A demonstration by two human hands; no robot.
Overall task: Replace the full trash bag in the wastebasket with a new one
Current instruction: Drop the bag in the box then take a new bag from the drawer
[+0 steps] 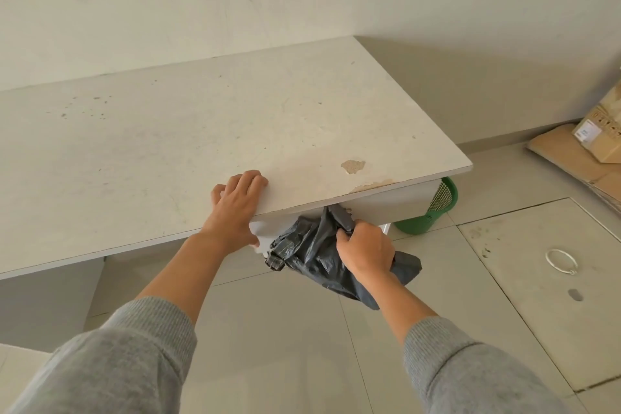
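My right hand (365, 249) grips a bundle of dark grey trash bags (307, 247) just below the front edge of a white table (201, 131), beside a drawer front. A loose bag end hangs down past my wrist. My left hand (235, 205) rests on the table's front edge, fingers on top and thumb under the lip. A green mesh wastebasket (433, 208) stands on the floor under the table's right corner, mostly hidden by the tabletop; its inside is out of sight.
The tabletop is worn, with chipped patches near its front right corner. Cardboard boxes (594, 144) lie against the wall at far right. A floor hatch with a metal ring (560, 260) sits right of my hands. Pale tiles cover the floor.
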